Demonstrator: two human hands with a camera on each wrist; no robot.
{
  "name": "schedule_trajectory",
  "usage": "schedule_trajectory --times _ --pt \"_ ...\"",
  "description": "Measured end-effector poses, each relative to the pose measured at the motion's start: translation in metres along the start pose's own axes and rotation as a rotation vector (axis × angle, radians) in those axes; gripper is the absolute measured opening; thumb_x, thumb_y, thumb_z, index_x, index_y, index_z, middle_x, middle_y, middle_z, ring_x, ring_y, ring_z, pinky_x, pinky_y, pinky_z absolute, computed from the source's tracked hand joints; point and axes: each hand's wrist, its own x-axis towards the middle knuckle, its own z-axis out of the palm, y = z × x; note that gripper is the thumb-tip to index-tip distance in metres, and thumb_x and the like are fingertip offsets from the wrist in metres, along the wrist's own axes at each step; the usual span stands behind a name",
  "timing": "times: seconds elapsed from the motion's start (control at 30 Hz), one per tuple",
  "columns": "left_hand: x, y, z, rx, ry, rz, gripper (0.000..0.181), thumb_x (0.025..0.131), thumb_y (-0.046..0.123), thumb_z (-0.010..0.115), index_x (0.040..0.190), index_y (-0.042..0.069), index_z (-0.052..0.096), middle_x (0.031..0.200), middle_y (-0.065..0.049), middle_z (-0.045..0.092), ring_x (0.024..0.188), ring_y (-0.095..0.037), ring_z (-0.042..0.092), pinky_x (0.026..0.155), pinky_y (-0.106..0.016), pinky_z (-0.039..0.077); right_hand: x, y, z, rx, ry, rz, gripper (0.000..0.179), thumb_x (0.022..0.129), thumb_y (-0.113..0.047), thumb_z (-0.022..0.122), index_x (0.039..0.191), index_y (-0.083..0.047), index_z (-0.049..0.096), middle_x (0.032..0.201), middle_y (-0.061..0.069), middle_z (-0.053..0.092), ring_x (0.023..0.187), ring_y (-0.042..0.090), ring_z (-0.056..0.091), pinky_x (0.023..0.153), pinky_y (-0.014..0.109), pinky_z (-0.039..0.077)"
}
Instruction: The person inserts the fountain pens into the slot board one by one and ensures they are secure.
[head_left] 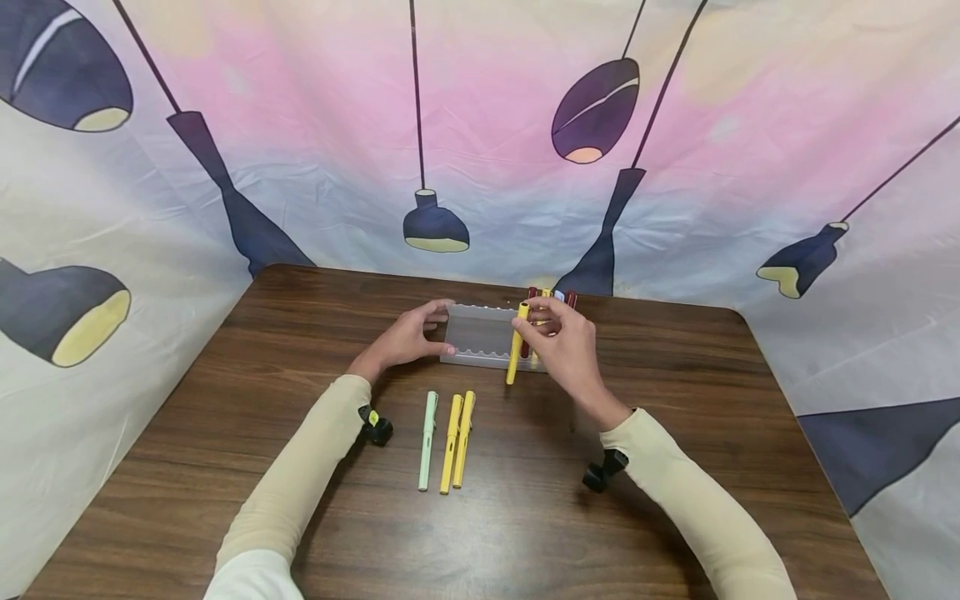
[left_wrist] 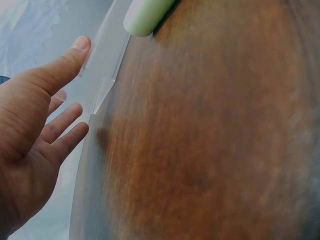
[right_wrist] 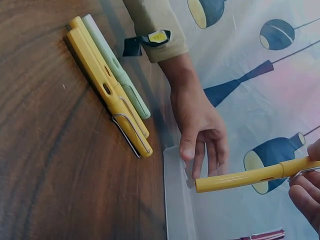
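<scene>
A clear plastic pen rack [head_left: 483, 360] with scalloped edges stands toward the back of the table. My left hand [head_left: 408, 335] is at its left end, thumb by the front corner and fingers by the upper corner. In the left wrist view, those fingers [left_wrist: 65, 125] look loosely extended. My right hand [head_left: 567, 346] pinches a yellow pen [head_left: 517, 343] near its upper, clipped end, in front of the rack's right part. The pen's free end points down toward me. Behind that hand, dark red pens [head_left: 572, 297] and other pens sit in the rack, partly hidden.
On the table in front of the rack lie a light green pen [head_left: 427, 442] and two yellow pens [head_left: 452, 446], side by side. The brown wooden table [head_left: 300, 350] meets a cloth backdrop [head_left: 337, 208] printed with lamps. A small camera is strapped to each wrist.
</scene>
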Motion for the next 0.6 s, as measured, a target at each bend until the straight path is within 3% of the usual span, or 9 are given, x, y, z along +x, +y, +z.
schedule_trajectory --times 0.6 --pt "0.001 -0.002 0.000 -0.005 -0.002 0.015 0.090 0.085 0.027 0.087 0.158 0.008 0.037 0.157 -0.019 0.043 0.140 -0.034 0.049 0.115 -0.050 0.043 0.023 0.012 0.006 -0.007 0.067 -0.053 0.033 0.094 -0.031 0.078 0.120 -0.013 0.072 0.102 0.008 0.077 0.087 0.022 0.075 0.075 0.043 0.063"
